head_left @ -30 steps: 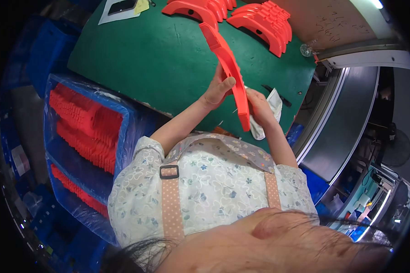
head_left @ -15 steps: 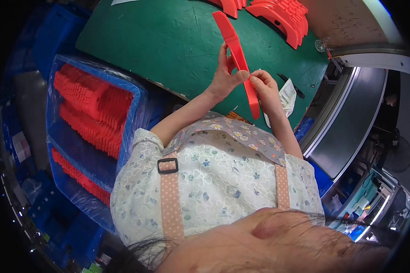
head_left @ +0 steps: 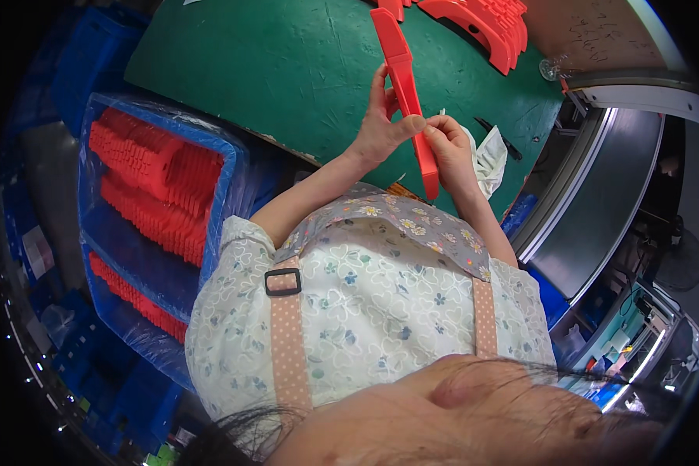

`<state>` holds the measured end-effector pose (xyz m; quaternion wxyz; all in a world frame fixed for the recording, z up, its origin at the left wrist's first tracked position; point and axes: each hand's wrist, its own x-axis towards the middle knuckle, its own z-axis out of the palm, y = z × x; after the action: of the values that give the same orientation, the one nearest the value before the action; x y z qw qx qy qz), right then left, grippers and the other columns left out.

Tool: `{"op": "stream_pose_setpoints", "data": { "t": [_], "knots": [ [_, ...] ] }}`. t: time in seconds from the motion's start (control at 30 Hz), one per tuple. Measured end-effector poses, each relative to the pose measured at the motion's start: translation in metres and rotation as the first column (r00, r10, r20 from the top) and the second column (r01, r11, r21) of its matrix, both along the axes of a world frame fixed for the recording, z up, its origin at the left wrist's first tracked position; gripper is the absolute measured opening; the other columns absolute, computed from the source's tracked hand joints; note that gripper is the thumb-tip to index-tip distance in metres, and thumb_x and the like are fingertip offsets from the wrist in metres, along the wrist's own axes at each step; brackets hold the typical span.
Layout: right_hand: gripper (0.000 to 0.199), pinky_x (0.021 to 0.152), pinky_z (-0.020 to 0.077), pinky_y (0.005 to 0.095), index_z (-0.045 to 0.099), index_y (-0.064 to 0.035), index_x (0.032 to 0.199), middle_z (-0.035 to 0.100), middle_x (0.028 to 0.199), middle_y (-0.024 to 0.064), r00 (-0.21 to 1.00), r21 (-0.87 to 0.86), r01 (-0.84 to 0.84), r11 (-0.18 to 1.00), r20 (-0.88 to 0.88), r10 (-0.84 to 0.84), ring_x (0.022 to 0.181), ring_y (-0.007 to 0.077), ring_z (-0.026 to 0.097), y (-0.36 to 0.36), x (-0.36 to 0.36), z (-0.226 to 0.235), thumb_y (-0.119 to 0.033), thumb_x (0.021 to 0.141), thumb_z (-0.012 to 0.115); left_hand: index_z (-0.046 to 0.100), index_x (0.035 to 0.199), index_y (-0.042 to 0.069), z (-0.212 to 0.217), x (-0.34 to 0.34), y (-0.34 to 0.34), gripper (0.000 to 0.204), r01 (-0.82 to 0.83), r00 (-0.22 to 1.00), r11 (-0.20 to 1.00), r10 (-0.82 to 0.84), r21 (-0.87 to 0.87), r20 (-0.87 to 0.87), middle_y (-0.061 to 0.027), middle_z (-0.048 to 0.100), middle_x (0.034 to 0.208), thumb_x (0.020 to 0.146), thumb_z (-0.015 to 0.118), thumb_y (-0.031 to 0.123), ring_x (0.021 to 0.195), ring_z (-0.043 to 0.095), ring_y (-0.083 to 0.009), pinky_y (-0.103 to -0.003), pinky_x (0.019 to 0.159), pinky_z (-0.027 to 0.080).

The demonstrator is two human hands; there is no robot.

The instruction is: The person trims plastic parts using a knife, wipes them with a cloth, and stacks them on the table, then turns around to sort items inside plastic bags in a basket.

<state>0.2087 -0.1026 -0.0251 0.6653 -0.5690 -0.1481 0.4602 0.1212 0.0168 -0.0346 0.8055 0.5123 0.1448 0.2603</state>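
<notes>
Here | both hands grasp red strip | green table | blue bin

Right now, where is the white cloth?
In the head view, the white cloth lies on the green table, just right of the right hand.

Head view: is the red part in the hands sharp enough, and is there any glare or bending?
Head view: the long red part between left hand and right hand is sharp; mild sheen on the green table; fisheye bends edges near the dark rim; the bottom foreground is blurred.
</notes>
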Motion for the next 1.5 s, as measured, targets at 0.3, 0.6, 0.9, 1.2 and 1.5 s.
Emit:
{"op": "stream_pose_setpoints", "data": {
  "t": [0.3, 0.6, 0.9, 1.2, 1.5],
  "knots": [
    [0.019, 0.067, 0.0461, 0.0282, 0.06, -0.0008, 0.089, 0.062, 0.08, 0.0105, 0.517, -0.221, 0.359, 0.907, 0.856, 0.004, 0.073, 0.0176, 0.059, -0.06, 0.147, -0.078, -0.017, 0.08, 0.057, 0.004, 0.136, 0.019, 0.012, -0.008, -0.003, 0.103, 0.122, 0.989, 0.959, -0.139, -0.257, -0.052, -0.0033, 0.044, 0.101, 0.064, 0.074, 0.043, 0.091, 0.048, -0.0132, -0.034, 0.077, 0.047],
    [0.031, 0.074, 0.0457, 0.0419, 0.06, -0.0064, 0.093, 0.058, 0.095, 0.0173, 0.374, -0.805, 0.315, 0.502, 0.592, 0.714, 0.089, 0.0333, 0.057, -0.072, 0.169, -0.09, -0.03, 0.077, 0.05, 0.009, 0.135, 0.022, 0.008, -0.01, -0.009, 0.099, 0.111, 0.99, 0.96, -0.13, -0.259, -0.056, -0.0028, 0.045, 0.099, 0.064, 0.073, 0.047, 0.091, 0.05, -0.0139, -0.035, 0.076, 0.048],
    [0.025, 0.065, 0.0453, 0.0359, 0.055, -0.0014, 0.095, 0.061, 0.082, 0.0141, 0.448, -0.569, 0.297, 0.767, 0.792, 0.414, 0.072, 0.0279, 0.059, -0.091, 0.142, -0.082, -0.02, 0.077, 0.053, 0.023, 0.126, 0.01, 0.02, -0.019, -0.018, 0.089, 0.109, 0.991, 0.968, -0.122, -0.226, -0.046, -0.0042, 0.04, 0.106, 0.064, 0.067, 0.058, 0.097, 0.047, -0.0163, -0.033, 0.081, 0.043],
    [0.021, 0.065, 0.0422, 0.0258, 0.057, -0.0019, 0.101, 0.056, 0.083, 0.0085, 0.54, -0.288, -0.104, 0.952, 0.788, 0.297, 0.075, 0.0162, 0.054, -0.069, 0.068, 0.025, -0.013, 0.084, 0.052, 0.021, 0.127, 0.008, 0.02, -0.019, -0.02, 0.093, 0.153, 0.988, 0.972, -0.156, -0.175, -0.001, -0.0066, 0.04, 0.11, 0.063, 0.065, 0.06, 0.101, 0.047, -0.018, -0.035, 0.082, 0.044],
    [0.027, 0.054, 0.0409, 0.0269, 0.058, -0.0014, 0.102, 0.052, 0.078, 0.0074, 0.156, -0.488, -0.251, 0.836, 0.832, 0.532, 0.061, 0.0179, 0.052, -0.061, 0.031, 0.081, -0.005, 0.076, 0.06, 0.02, 0.128, 0.008, 0.024, -0.022, -0.021, 0.094, 0.128, 0.992, 0.982, -0.13, -0.139, 0.0, -0.0073, 0.039, 0.111, 0.065, 0.065, 0.059, 0.103, 0.046, -0.0184, -0.035, 0.083, 0.044]
  ]
}}
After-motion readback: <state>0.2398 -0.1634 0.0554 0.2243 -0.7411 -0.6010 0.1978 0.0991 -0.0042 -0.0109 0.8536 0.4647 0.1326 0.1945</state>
